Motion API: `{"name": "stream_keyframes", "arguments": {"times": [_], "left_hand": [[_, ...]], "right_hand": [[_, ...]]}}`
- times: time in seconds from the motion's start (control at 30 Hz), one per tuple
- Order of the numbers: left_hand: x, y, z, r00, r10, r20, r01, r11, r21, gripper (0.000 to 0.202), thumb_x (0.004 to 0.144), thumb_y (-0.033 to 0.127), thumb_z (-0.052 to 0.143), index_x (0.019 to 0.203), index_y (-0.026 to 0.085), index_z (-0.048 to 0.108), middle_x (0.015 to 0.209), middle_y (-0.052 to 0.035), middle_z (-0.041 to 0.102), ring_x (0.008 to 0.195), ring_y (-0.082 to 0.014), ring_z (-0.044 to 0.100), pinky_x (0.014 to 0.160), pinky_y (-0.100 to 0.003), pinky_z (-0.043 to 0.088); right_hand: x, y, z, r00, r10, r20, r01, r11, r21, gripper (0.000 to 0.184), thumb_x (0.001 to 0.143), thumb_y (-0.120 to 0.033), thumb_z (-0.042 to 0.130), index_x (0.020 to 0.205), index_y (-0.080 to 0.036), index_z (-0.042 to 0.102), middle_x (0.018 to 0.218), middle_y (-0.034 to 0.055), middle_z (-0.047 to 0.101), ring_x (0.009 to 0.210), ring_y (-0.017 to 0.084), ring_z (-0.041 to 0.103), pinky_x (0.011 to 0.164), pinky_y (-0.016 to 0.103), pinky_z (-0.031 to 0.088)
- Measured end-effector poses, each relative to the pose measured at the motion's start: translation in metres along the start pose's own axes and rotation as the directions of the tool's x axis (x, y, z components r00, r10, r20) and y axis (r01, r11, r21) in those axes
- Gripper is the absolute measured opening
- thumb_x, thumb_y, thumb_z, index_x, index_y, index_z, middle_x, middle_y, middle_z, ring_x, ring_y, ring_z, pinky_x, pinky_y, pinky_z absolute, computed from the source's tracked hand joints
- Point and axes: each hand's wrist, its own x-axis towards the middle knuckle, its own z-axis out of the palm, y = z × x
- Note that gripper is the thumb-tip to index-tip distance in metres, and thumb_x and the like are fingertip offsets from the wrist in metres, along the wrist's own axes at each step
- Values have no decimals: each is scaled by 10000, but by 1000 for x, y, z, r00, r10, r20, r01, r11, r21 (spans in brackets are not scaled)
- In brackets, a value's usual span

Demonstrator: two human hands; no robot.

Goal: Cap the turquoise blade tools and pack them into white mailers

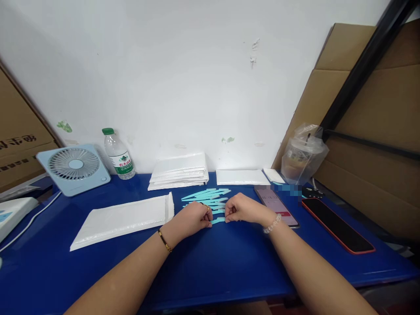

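Left hand [194,217] and right hand [242,208] are held nearly closed, one teal strip [218,220] pinched at either end.

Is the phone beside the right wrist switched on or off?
On: the phone is lit, showing digits and a red patch.

Stacked white envelopes [179,173] and surrounding cardboard [387,105] suggest a small packing workshop.

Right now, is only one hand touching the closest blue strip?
No, left fingers touch one end of the closest blue strip and right fingers touch the other.
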Motion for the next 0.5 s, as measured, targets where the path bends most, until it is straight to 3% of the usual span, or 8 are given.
{"name": "stream_keyframes", "arguments": {"times": [0.17,0.27,0.33,0.4,0.5], "left_hand": [[4,-2,3,1000,22,-7,-21,999,46,70,760,232,605,811,201,642,721,14,644,672,-132,583,595,-223,390],[3,-6,1,990,62,-127,-47,992,121,254,742,346,639,963,221,630,970,-31,633,886,-184,586,730,-264,433],[2,-11,0,968,65,-241,-23,985,171,605,652,516,688,1165,228,551,1224,-84,527,1122,-258,489,899,-338,403],[2,-19,-1,958,28,-286,31,980,198,958,546,662,683,1340,211,392,1391,-130,371,1283,-325,321,1023,-409,302],[5,-29,0,974,-52,-220,94,978,187,1123,533,732,633,1425,176,235,1448,-153,293,1334,-346,230,1064,-435,240]], "right_hand": [[2,0,3,1000,-17,-2,17,1000,0,190,741,-353,656,713,-166,679,649,3,651,585,128,580,522,213,410],[2,4,1,993,-72,-97,64,995,-79,300,690,-444,696,833,-181,683,794,31,640,693,161,590,610,253,451],[3,11,0,968,-116,-222,82,984,-155,614,582,-533,748,1085,-203,628,1024,80,600,900,226,575,771,329,467],[7,21,1,949,-141,-283,84,975,-204,982,487,-605,765,1328,-216,439,1283,133,459,1168,306,437,967,428,374],[14,36,8,973,-108,-205,70,980,-188,1196,474,-660,735,1446,-201,209,1480,156,194,1354,345,165,1091,483,201]]}}
